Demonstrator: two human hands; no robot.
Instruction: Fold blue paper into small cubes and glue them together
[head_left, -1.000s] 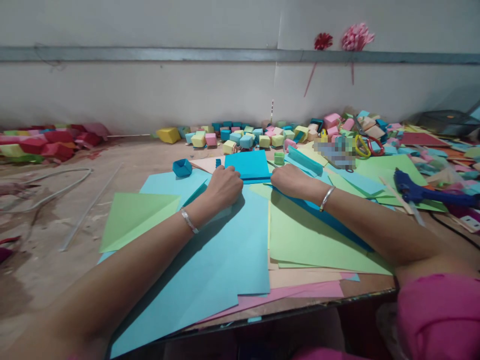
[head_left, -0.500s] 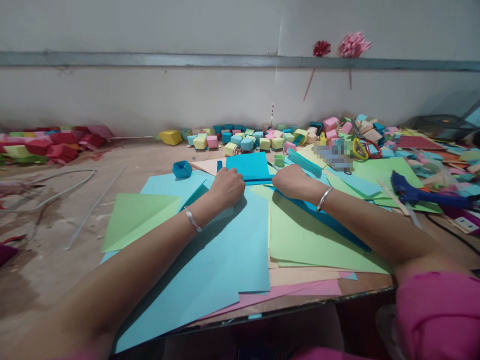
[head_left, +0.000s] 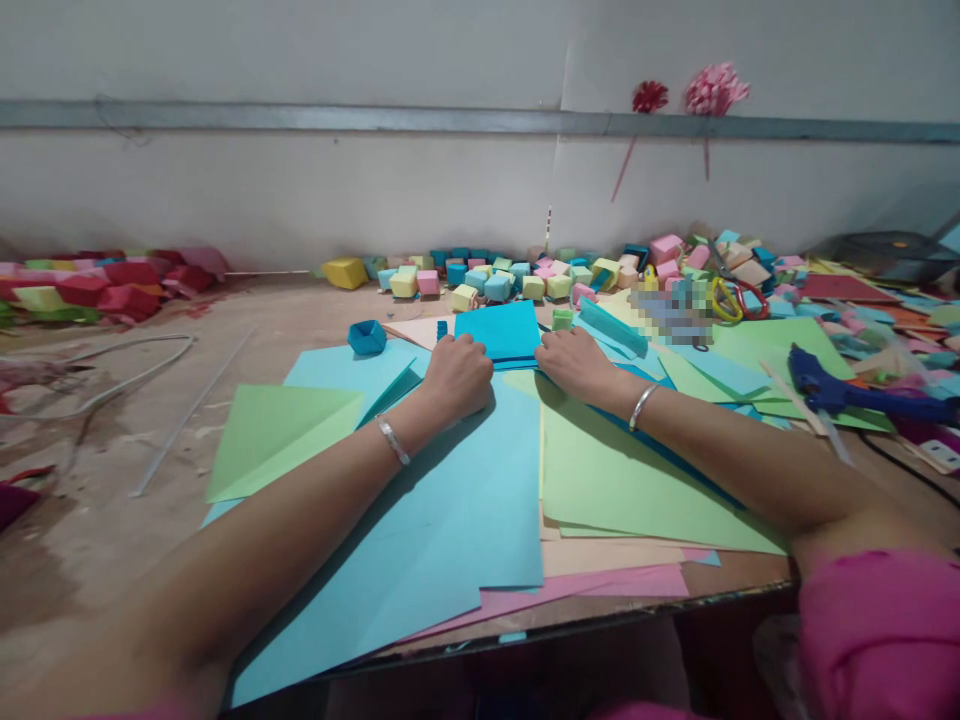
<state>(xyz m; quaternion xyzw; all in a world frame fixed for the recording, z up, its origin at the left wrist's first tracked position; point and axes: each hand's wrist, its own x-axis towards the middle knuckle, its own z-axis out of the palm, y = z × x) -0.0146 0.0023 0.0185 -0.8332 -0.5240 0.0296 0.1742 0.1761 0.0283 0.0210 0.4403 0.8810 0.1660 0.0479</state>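
Between my hands a bright blue folded paper [head_left: 496, 330] lies over the other sheets, with a fold along its near edge. My left hand [head_left: 460, 372] is closed at its left corner, fingers curled on the edge. At the right corner my right hand [head_left: 576, 368] pinches the same paper; its fingertips sit on the fold. Below my wrists are a large light blue sheet [head_left: 450, 500] and light green sheets [head_left: 637, 480]. A dark blue strip of paper [head_left: 675, 450] runs under my right forearm. A small folded blue paper ring [head_left: 367, 338] rests left of my left hand.
Many small paper cubes [head_left: 499, 287] line the wall, with red ones [head_left: 129, 300] at left. Scissors [head_left: 726, 300] and a blue glue gun [head_left: 847, 385] lie at right. A clear glue stick [head_left: 191, 415] is at left; the table's front edge [head_left: 600, 618] is close.
My right hand has slid slightly left along the paper's near edge and its fingers have flattened somewhat. My left hand stays at the left corner. The view has shifted slightly.
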